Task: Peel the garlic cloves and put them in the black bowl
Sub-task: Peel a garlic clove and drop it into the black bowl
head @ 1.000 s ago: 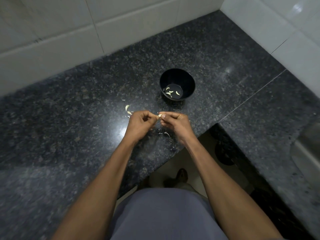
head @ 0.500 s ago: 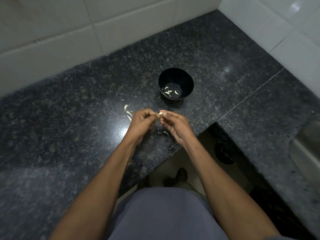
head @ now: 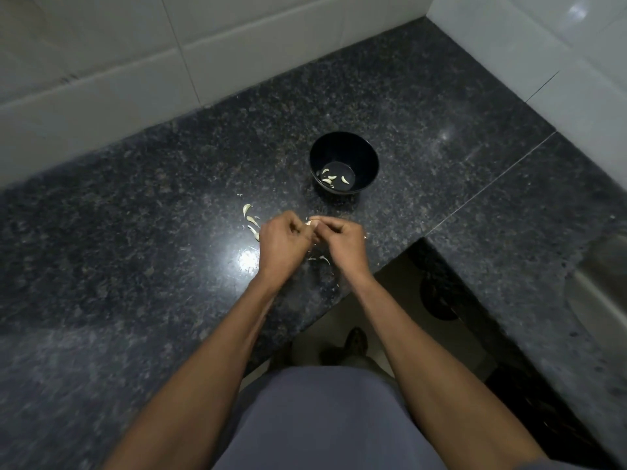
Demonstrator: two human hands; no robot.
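Garlic clove [head: 309, 222] pinched between left hand [head: 280, 240] and right hand [head: 346, 242], both grips closed on it, above the counter [head: 135, 215] near its front edge. Likely light, firm, slippery once skinned; best held by the ends. Black bowl [head: 343, 154] just beyond, holding peeled cloves [head: 330, 178]. Unpeeled cloves [head: 250, 218] lying left of the hands; nothing blocking the bowl.

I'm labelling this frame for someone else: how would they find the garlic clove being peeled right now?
Start at the black bowl on the dark granite counter. Just nearer the person, the left hand and right hand meet. The clove being peeled is the pale bit pinched between their fingertips, unlike the loose cloves lying on the counter left of the hands.
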